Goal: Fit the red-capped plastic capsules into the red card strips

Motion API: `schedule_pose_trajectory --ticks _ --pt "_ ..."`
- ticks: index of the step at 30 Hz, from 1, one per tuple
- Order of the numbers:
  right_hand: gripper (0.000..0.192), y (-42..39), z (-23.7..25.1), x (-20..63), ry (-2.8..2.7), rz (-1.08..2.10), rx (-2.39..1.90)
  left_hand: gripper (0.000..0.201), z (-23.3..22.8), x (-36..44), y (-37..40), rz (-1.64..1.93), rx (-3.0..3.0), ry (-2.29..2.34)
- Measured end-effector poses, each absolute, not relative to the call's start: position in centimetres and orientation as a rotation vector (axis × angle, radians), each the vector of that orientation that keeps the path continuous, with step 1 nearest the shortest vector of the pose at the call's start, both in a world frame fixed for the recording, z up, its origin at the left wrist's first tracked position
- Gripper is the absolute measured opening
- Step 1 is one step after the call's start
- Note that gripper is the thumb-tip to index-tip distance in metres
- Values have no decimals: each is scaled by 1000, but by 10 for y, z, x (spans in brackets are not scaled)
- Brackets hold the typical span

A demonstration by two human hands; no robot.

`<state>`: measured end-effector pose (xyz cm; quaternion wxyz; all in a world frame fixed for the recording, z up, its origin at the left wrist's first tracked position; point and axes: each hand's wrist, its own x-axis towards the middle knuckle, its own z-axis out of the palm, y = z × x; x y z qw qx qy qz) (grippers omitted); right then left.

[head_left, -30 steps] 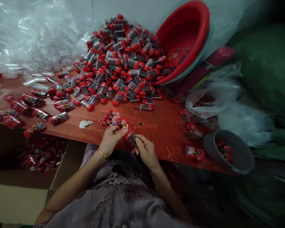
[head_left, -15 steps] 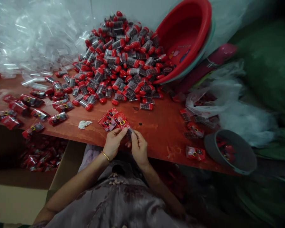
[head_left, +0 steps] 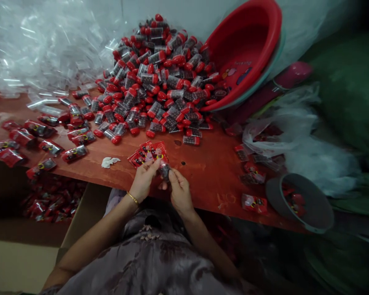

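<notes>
Pinching one small vial together at the table's near edge, the left hand and right hand grip only with fingertips. A slip could drop it off that edge into the lap

Small clear vial with dark contents, pinched between the fingertips of the left hand and the right hand, held just above the near table edge; too small and blurred to tell its tilt. Fan of flat red printed labels lying on the wood just beyond the left fingertips, overlapping one another, nearest edge touching or tucked under the thumb side. Both close together, the vial to the right of the labels.
</notes>
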<state>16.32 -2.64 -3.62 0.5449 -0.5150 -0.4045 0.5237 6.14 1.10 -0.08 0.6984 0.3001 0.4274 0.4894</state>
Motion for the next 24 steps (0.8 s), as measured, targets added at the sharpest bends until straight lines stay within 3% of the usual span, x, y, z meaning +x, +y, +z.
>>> schedule_pose_trajectory --ticks 6,15,24 --pt "29 -22 -27 163 -1082 1068 -1340 36 -11 62 5 1080 737 937" --pt "27 -25 -28 163 -1162 1327 -1178 42 -3 59 14 1105 593 1040" --pt "26 -24 -36 156 -1033 1269 -1214 40 -13 59 2 935 508 928"
